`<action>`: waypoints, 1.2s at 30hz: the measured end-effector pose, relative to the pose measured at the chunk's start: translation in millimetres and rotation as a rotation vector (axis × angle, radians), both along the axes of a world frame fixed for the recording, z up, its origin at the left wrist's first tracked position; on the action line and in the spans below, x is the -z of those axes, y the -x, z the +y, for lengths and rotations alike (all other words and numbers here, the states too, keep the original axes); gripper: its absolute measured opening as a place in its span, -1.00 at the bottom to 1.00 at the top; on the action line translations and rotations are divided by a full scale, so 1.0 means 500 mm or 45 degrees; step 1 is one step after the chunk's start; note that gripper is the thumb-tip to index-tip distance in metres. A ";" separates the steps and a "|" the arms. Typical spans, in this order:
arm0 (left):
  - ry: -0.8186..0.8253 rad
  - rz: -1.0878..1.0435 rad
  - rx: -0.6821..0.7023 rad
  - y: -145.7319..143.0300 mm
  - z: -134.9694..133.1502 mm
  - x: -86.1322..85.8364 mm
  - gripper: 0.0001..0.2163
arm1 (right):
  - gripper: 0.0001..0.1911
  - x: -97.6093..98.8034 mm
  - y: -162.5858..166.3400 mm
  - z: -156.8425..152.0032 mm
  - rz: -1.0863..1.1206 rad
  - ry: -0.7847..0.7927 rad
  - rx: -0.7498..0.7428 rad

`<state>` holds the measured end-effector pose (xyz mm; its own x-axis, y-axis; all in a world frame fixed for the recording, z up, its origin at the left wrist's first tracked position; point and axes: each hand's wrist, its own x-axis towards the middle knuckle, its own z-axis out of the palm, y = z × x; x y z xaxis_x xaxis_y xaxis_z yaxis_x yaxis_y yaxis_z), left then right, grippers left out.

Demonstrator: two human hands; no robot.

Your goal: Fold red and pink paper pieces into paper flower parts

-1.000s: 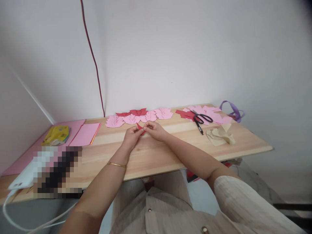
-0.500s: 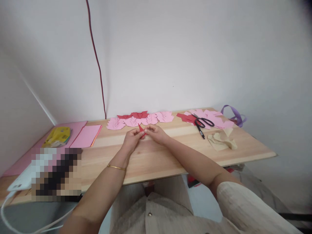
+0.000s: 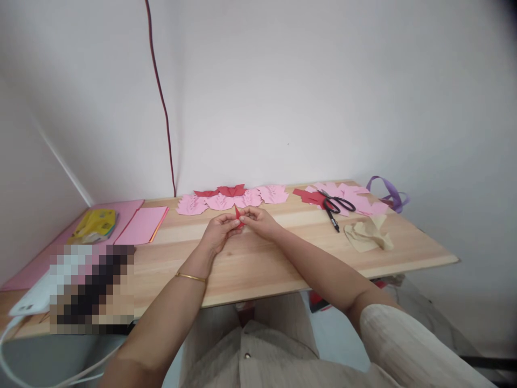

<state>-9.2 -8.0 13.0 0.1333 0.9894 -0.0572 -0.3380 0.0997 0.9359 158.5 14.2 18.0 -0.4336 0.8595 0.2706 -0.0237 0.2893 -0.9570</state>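
Left hand (image 3: pixel 218 233), right hand (image 3: pixel 258 221) pinch red paper piece (image 3: pixel 238 215) between fingers

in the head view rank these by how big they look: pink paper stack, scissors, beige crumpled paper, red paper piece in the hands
1. pink paper stack
2. beige crumpled paper
3. scissors, close to the beige paper in length but slimmer
4. red paper piece, pinched between left hand and right hand

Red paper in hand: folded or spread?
Folded: the red paper is a narrow pointed sliver pinched between left hand and right hand.
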 end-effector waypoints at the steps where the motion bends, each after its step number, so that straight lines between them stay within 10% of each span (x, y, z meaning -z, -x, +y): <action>1: -0.011 0.011 -0.011 -0.001 0.000 0.001 -0.71 | -0.71 0.001 0.001 0.001 -0.005 -0.006 0.013; 13: -0.276 0.194 -0.323 -0.023 -0.001 0.001 -0.77 | -0.78 0.017 0.021 0.005 -0.104 -0.164 0.271; 25: -0.234 0.192 -0.187 -0.017 0.000 0.001 -0.75 | -0.74 0.020 0.013 0.007 -0.141 -0.063 0.131; 36: -0.281 0.166 -0.522 -0.008 0.006 -0.009 -0.76 | -0.73 0.010 0.004 0.005 -0.136 0.050 -0.031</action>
<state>-5.0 -4.9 17.6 -0.2649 0.9493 0.1694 -0.1866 -0.2228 0.9568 156.5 16.5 13.2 -0.4790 0.8573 0.1885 0.0720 0.2524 -0.9649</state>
